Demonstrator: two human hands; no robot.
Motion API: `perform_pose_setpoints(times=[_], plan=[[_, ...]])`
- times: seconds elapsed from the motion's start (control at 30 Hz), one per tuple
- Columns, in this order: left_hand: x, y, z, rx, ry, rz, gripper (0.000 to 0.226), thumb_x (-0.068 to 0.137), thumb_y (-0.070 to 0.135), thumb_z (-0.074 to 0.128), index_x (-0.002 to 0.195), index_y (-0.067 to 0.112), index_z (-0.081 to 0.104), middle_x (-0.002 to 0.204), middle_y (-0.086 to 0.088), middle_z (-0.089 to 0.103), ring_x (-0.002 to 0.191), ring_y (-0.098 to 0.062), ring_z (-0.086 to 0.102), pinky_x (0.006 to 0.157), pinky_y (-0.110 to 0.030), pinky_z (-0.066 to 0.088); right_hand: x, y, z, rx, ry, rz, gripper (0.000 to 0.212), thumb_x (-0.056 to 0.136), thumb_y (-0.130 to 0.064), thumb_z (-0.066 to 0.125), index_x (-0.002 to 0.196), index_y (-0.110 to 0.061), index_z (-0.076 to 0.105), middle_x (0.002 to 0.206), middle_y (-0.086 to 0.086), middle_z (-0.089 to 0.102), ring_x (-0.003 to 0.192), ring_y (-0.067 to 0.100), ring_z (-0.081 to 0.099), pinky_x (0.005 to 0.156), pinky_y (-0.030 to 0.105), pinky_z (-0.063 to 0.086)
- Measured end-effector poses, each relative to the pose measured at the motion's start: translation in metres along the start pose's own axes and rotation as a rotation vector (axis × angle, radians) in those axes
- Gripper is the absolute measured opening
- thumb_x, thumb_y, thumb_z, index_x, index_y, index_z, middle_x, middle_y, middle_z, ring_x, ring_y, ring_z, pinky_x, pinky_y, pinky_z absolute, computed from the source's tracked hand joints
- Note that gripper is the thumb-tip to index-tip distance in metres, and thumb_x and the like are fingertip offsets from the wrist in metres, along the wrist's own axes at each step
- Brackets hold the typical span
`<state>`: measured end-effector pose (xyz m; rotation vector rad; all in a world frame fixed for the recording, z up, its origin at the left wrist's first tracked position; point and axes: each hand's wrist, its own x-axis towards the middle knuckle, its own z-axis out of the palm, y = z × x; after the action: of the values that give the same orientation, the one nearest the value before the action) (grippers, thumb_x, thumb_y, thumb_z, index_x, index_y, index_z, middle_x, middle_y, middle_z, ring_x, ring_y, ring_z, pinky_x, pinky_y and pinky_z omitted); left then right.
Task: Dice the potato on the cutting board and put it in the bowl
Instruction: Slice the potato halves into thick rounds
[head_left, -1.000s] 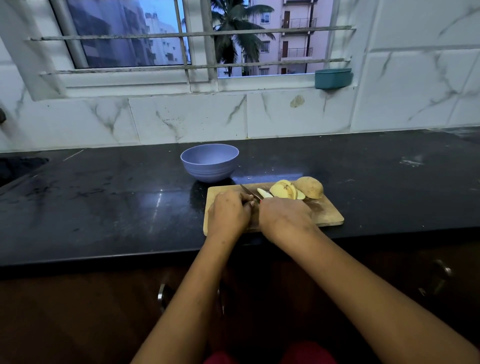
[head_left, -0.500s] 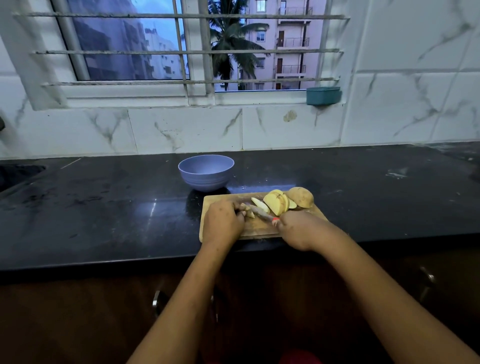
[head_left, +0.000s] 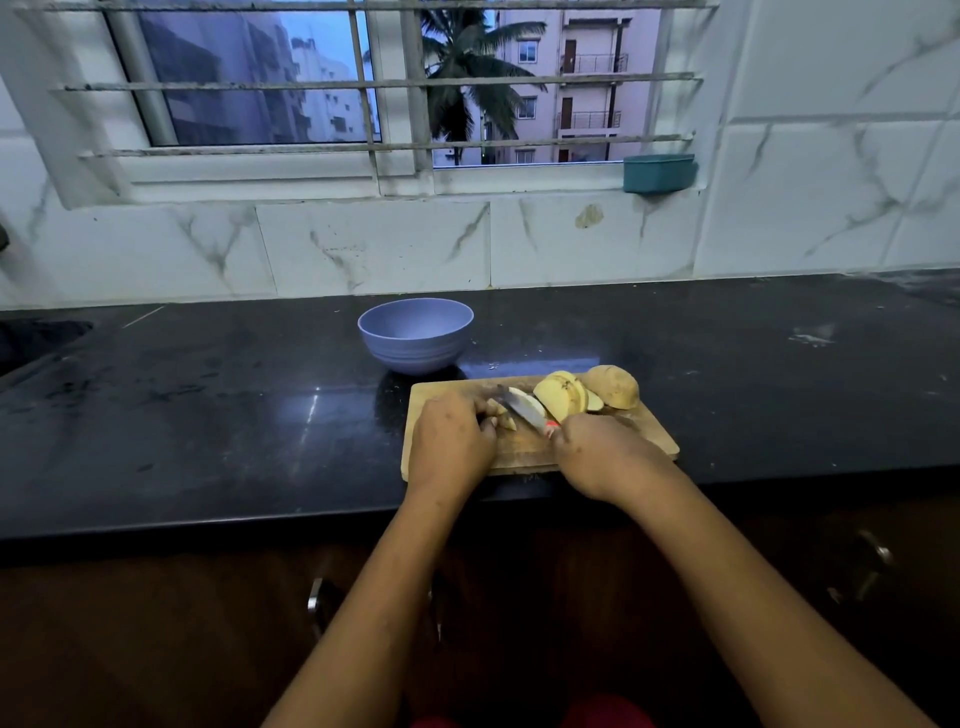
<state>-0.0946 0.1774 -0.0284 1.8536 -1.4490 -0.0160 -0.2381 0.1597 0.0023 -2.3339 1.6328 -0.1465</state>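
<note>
Grips the knife (head_left: 524, 410) in the right hand (head_left: 602, 452), blade slanting far-left to the potato piece (head_left: 505, 422) pinned by the curled left hand (head_left: 452, 441) on the cutting board (head_left: 647, 436), with uncut slices (head_left: 563, 397) just right of the blade, nearer the right hand, and the bowl (head_left: 415, 338) beyond.

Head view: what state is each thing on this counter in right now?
Cutting board: flat on counter.
Potato half: uncut, skin on, on the board.
Potato slices: cut, leaning together.
Knife: held by right hand, blade beside a slice.
Left hand: fingers curled on small potato pieces.
Bowl: upright, no potato seen inside.
</note>
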Motion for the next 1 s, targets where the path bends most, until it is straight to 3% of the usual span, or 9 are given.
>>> perform_pose_setpoints(times=[0.2, 0.3, 0.47, 0.57, 0.7, 0.87, 1.0], plan=[[0.000, 0.000, 0.000, -0.008, -0.002, -0.006, 0.018, 0.086, 0.012, 0.058, 0.093, 0.013, 0.074, 0.089, -0.004, 0.072, 0.085, -0.019, 0.062, 0.068, -0.024, 0.041, 0.006, 0.016, -0.011, -0.035, -0.120, 0.089, 0.048, 0.102, -0.048, 0.026, 0.079, -0.014, 0.052, 0.084, 0.005, 0.058, 0.075, 0.021, 0.059, 0.078, 0.037, 0.048], [0.000, 0.000, 0.000, -0.013, 0.001, -0.002, 0.018, 0.086, 0.011, 0.058, 0.094, 0.015, 0.074, 0.087, -0.003, 0.072, 0.085, -0.019, 0.062, 0.068, -0.023, 0.041, 0.000, 0.023, -0.021, 0.070, -0.157, 0.060, 0.046, 0.102, -0.045, 0.029, 0.077, -0.013, 0.051, 0.077, 0.005, 0.053, 0.066, 0.017, 0.051, 0.066, 0.031, 0.041], [0.000, 0.000, 0.001, 0.001, 0.004, 0.012, 0.020, 0.086, 0.012, 0.057, 0.095, 0.015, 0.074, 0.087, -0.003, 0.072, 0.086, -0.019, 0.061, 0.069, -0.023, 0.040, -0.013, 0.023, -0.027, 0.092, 0.038, 0.028, 0.044, 0.102, -0.043, 0.030, 0.070, -0.017, 0.045, 0.074, 0.002, 0.051, 0.065, 0.017, 0.048, 0.057, 0.031, 0.035], [0.000, -0.001, 0.001, 0.007, 0.008, 0.022, 0.021, 0.085, 0.011, 0.056, 0.097, 0.016, 0.073, 0.089, -0.003, 0.072, 0.090, -0.020, 0.061, 0.071, -0.024, 0.040, -0.020, 0.009, -0.016, -0.001, 0.192, -0.028, 0.040, 0.102, -0.043, 0.028, 0.080, -0.018, 0.049, 0.079, 0.001, 0.053, 0.071, 0.018, 0.051, 0.056, 0.032, 0.036], [0.000, -0.001, 0.002, 0.018, 0.006, 0.023, 0.020, 0.085, 0.012, 0.055, 0.094, 0.012, 0.074, 0.087, -0.006, 0.071, 0.087, -0.022, 0.061, 0.070, -0.028, 0.043, -0.025, -0.009, 0.004, -0.092, 0.219, -0.093, 0.032, 0.103, -0.036, 0.030, 0.111, -0.013, 0.051, 0.099, 0.007, 0.060, 0.087, 0.024, 0.056, 0.065, 0.033, 0.039], [0.000, -0.002, 0.003, 0.010, 0.004, 0.018, 0.023, 0.086, 0.011, 0.055, 0.099, 0.013, 0.074, 0.093, -0.005, 0.071, 0.094, -0.022, 0.060, 0.076, -0.031, 0.047, -0.027, -0.018, 0.017, -0.179, 0.307, -0.071, 0.018, 0.103, -0.024, 0.037, 0.115, -0.014, 0.047, 0.102, 0.005, 0.063, 0.088, 0.023, 0.061, 0.059, 0.032, 0.035], [0.001, -0.003, 0.004, 0.029, 0.011, 0.029, 0.021, 0.086, 0.013, 0.055, 0.096, 0.011, 0.074, 0.091, -0.007, 0.071, 0.091, -0.022, 0.060, 0.070, -0.027, 0.042, -0.026, -0.021, 0.021, -0.208, 0.357, -0.081, 0.017, 0.102, -0.020, 0.040, 0.114, -0.015, 0.050, 0.100, 0.003, 0.064, 0.090, 0.021, 0.064, 0.058, 0.031, 0.036]])
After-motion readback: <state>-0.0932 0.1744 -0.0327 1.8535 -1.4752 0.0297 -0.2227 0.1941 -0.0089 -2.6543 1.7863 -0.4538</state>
